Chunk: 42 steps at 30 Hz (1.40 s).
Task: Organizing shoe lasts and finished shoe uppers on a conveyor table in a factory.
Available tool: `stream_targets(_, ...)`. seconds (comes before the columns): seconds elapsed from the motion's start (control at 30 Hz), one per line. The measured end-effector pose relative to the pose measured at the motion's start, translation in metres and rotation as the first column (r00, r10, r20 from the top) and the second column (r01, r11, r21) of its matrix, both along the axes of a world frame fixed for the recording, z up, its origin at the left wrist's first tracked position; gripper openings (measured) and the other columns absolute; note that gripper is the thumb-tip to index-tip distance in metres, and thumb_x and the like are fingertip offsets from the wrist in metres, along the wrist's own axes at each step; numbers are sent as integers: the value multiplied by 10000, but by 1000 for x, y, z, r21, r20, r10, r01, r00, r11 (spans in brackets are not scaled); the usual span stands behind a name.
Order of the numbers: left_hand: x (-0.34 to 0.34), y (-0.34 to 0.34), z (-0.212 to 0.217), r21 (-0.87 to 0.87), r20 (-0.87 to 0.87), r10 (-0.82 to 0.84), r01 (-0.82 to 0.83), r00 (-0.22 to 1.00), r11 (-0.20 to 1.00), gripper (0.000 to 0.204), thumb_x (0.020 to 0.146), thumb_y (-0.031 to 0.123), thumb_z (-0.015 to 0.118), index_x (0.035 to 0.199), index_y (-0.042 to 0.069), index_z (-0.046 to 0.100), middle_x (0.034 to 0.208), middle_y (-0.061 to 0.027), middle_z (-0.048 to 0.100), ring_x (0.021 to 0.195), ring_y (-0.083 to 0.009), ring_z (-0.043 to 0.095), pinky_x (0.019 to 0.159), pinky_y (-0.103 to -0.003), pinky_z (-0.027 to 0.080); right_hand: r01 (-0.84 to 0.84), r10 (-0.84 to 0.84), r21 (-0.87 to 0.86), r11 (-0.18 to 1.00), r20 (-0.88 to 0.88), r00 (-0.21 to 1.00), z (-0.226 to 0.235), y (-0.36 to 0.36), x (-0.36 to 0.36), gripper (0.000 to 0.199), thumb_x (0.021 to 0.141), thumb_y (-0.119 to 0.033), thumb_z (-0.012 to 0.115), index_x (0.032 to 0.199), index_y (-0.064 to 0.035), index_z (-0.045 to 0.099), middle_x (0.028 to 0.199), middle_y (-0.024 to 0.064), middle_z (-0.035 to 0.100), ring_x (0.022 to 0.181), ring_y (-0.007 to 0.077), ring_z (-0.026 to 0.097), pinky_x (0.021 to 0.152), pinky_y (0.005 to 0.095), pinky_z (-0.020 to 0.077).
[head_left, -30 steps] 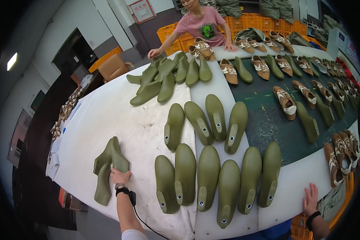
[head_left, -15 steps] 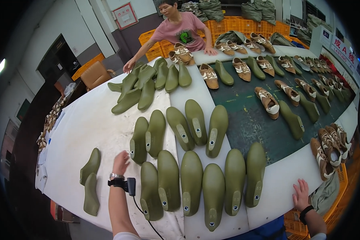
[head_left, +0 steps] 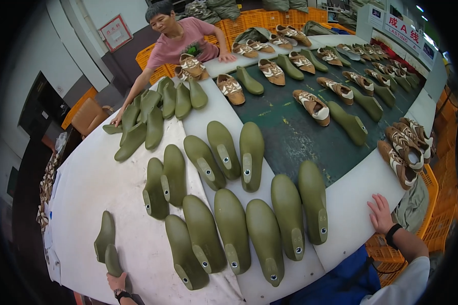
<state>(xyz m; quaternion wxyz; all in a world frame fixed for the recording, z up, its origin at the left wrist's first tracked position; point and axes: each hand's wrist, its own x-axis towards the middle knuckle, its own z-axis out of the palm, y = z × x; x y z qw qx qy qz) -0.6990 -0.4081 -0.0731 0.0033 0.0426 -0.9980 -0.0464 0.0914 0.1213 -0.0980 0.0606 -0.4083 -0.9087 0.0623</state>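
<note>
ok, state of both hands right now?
Left hand: touching a green shoe last; whether closed in a grip cannot be told.
Right hand: open, resting on the white tabletop, holding nothing.

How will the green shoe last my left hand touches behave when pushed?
The green shoe last looks stiff: its curved shape shows no sag. Its smooth, slightly shiny surface may be slippery, and its rounded sides could let it rock.

Okay so your white table [head_left: 348,216] had a smudged cloth [head_left: 86,203] over its left side and a scuffed green surface [head_left: 275,140] further right. You had olive shoe lasts [head_left: 232,231] across the cloth and uncovered white bits, with brown-and-white shoes [head_left: 310,108] plus more lasts on the green.
</note>
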Motion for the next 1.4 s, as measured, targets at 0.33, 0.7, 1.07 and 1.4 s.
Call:
stream_targets(0.33, 66, 104, 41, 609, 308, -362, 110, 880, 785, 579, 688, 274, 690, 1100, -63, 460, 884, -146, 613, 773, -220, 618, 676, -335, 507, 26, -26, -28, 999, -10, 1000, -7, 0, 7, 460, 745, -43, 504, 1204, -15, 482, 1383, 225, 324, 1281, 442, 273, 1067, 528, 217)
stream_targets(0.7, -97, 75, -3, 48, -112, -387, 394, 915, 918, 656, 745, 165, 592, 1311, -74, 362, 1307, -280, 431, 1242, -389, 395, 1044, -409, 331, 52, -51, -13, 999, 29, 998, -8, -9, 19, 486, 719, -46, 513, 1204, -22, 482, 1382, 232, 321, 1281, 449, 266, 1069, 534, 210)
stream_targets(1.07, -160, 4, -19, -6, -54, -45, 44, 998, 999, 546, 697, 253, 720, 1077, -116, 590, 985, -280, 625, 948, -304, 613, 836, -382, 488, 85, -89, 71, 994, 51, 995, -2, -3, -5, 476, 740, -142, 568, 1211, -92, 523, 1312, 204, 391, 1221, 415, 346, 1031, 520, 280)
stream_targets(1.4, -165, 97, -53, 290, 94, -268, 231, 959, 929, 550, 751, 253, 692, 1133, -116, 551, 1057, -234, 620, 939, -315, 603, 815, -390, 495, 97, -99, 31, 995, 55, 994, 1, -2, -5, 451, 803, -193, 537, 1250, -144, 500, 1327, 168, 380, 1231, 386, 345, 1024, 535, 275)
